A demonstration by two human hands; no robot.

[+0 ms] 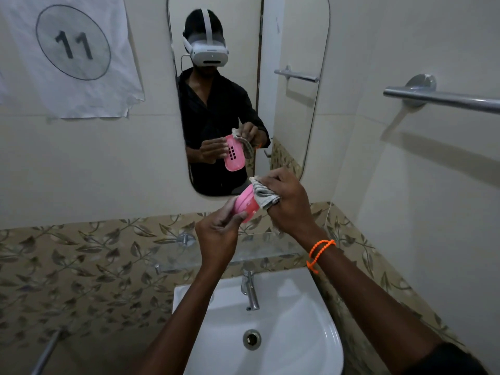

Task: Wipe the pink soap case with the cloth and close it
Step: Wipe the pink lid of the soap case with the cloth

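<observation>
I hold the pink soap case (244, 203) up in front of the mirror, above the sink. My left hand (219, 234) grips its lower left end with curled fingers and thumb. My right hand (286, 204) holds a grey cloth (263, 194) bunched against the case's upper right end. The cloth covers that end. The mirror shows the case's far side, with a block of small dark drain holes. Whether the case is open or closed is hard to tell from here.
A white sink (305, 334) with a chrome tap (250, 289) lies below my hands. A glass shelf (189, 255) runs along the tiled wall. The mirror (243, 77) hangs ahead, and a towel bar (443, 100) sticks out on the right wall.
</observation>
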